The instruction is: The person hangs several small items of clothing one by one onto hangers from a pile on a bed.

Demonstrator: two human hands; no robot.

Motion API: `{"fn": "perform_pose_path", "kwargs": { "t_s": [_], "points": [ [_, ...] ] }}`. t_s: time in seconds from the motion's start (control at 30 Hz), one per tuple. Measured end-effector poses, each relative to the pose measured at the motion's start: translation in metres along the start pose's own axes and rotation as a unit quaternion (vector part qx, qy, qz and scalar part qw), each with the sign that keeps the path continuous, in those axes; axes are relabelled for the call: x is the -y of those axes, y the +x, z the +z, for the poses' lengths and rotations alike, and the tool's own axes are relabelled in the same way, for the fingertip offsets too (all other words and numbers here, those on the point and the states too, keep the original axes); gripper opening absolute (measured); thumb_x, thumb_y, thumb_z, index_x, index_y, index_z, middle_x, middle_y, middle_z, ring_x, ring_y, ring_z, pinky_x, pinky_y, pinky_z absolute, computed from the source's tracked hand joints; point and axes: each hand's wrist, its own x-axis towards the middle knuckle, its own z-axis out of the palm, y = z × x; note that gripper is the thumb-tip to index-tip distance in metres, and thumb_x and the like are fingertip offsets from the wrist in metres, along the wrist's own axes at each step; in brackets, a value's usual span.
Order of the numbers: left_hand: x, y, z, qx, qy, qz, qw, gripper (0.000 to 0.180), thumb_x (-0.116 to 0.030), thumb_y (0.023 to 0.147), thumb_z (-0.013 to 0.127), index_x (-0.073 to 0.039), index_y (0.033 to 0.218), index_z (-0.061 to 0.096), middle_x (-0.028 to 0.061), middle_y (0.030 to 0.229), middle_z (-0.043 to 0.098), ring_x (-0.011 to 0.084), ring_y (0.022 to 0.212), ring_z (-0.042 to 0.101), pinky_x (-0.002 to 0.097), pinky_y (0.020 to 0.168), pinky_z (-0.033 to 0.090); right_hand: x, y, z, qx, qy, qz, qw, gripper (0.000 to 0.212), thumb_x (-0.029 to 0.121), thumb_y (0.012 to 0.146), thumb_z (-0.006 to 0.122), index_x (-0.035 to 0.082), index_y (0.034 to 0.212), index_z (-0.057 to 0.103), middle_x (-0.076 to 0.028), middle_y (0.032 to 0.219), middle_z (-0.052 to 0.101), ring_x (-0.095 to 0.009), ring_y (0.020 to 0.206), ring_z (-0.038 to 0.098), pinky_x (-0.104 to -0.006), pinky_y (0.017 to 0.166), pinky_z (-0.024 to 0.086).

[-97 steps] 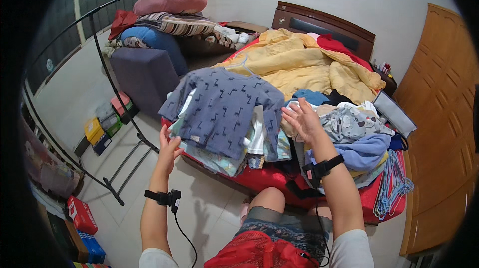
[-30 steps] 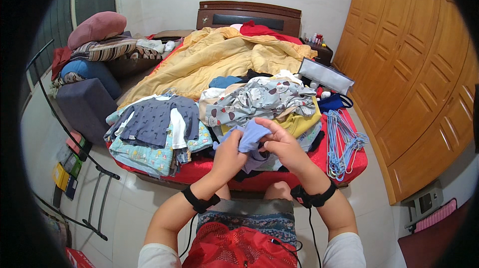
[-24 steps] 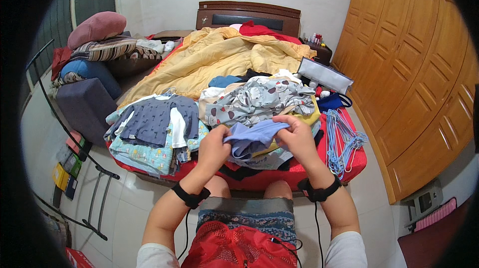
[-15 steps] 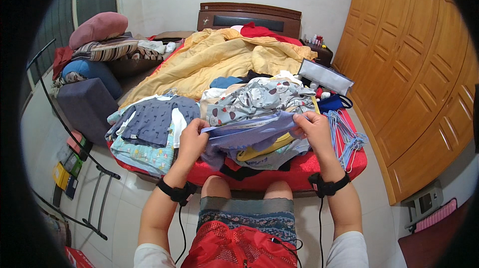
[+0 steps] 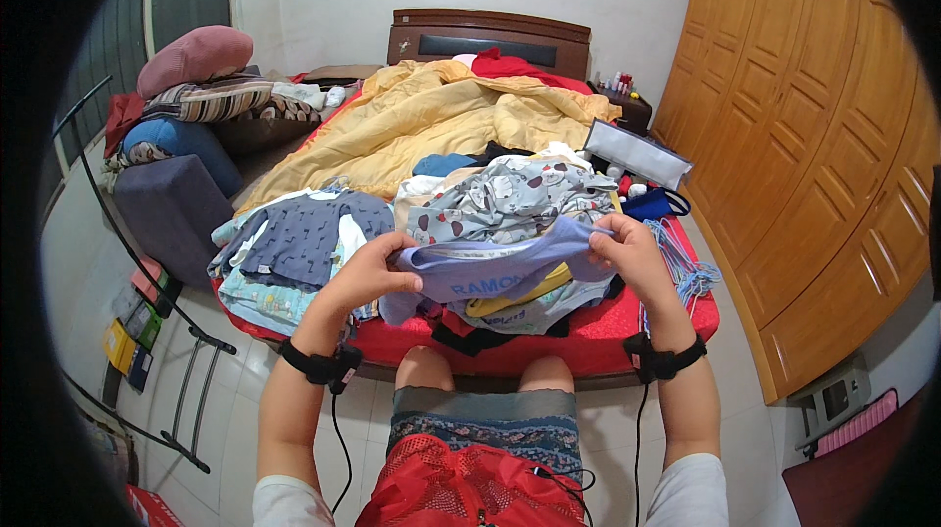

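Note:
A lavender-blue shirt hangs stretched between my hands over the front edge of the bed. Its neckline is uppermost and lettering shows across the chest. My left hand pinches it at the left shoulder, thumb on top. At the other shoulder my right hand grips the fabric between thumb and fingers. Behind the shirt is a loose heap of clothes, with a grey dog-print garment on top and a yellow piece partly hidden. To the left, a dark grey patterned top lies on a stack of clothes.
Blue hangers lie at the bed's right corner, near a grey-white case. A yellow quilt covers the far bed. Wooden wardrobes line the right side. A black metal rack stands at left.
My left hand has turned and shifted its hold, and my right hand has moved slightly right. The shirt is pulled flatter, with its neckline and chest lettering now showing more clearly.

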Motion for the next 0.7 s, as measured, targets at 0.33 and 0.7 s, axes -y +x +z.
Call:
{"fn": "perform_pose_path", "kwargs": {
  "t_s": [0.33, 0.7],
  "points": [
    [0.001, -0.003, -0.012, -0.005, -0.135, -0.014, 0.991, 0.013, -0.011, 0.089, 0.062, -0.001, 0.097, 0.062, 0.0011, 0.087, 0.061, 0.0085, 0.078, 0.057, 0.0253, 0.067, 0.05, -0.005, -0.004, -0.003, 0.047, 0.091, 0.073, 0.992, 0.034, 0.025, 0.092, 0.06, 0.002, 0.117, 0.065, -0.004, 0.094, 0.068, -0.01, 0.079, 0.063, -0.0243, 0.067, 0.051],
    [-0.007, -0.007, -0.014, -0.08, 0.122, 0.06, 0.988, 0.015, -0.006, 0.08, 0.068, -0.001, 0.091, 0.061, 0.0023, 0.081, 0.059, 0.0099, 0.071, 0.056, 0.0264, 0.063, 0.048, -0.032, -0.001, 0.002, 0.019, -0.062, -0.008, 0.998, 0.029, 0.007, 0.08, 0.062, 0.003, 0.108, 0.069, -0.002, 0.084, 0.067, -0.008, 0.074, 0.061, -0.0234, 0.066, 0.048]
  ]
}}
